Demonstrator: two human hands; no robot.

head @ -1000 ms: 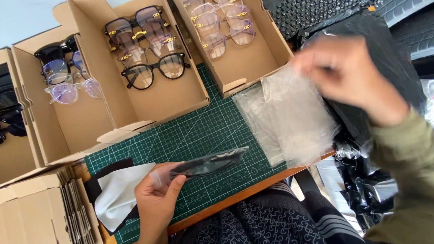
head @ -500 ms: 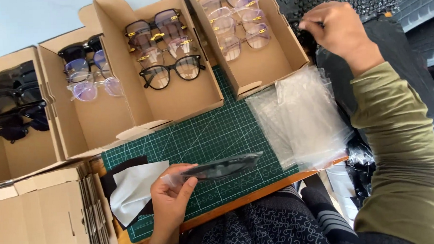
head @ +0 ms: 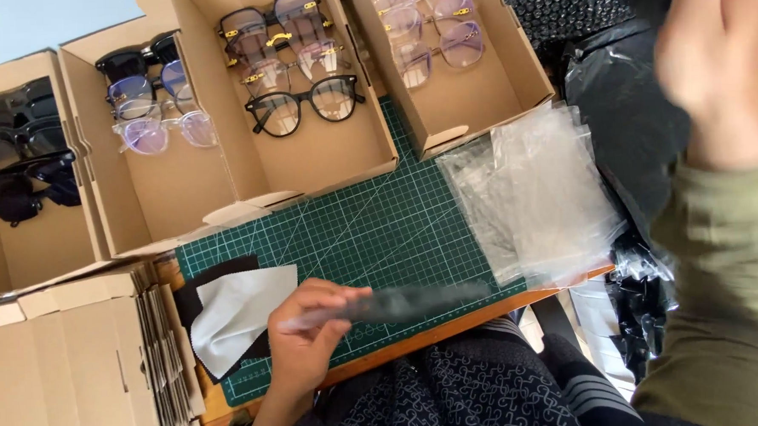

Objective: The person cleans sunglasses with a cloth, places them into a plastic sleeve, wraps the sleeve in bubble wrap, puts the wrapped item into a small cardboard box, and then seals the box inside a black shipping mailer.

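Left hand: the left hand (head: 303,335) is closed round one end of a long dark pouch in clear film (head: 400,303), held flat just above the green gridded cutting mat (head: 380,230).
Right hand: the right hand (head: 717,62) is raised at the upper right, blurred; cannot tell how its fingers stand or whether it holds anything.
Middle cardboard box (head: 334,159): black-framed and gold-hinged spectacles.
Right cardboard box (head: 485,98): pale clear-framed spectacles.
Left boxes: dark and lilac frames.
Mat edge: stack of clear plastic bags (head: 536,198); white cleaning cloth (head: 239,317).
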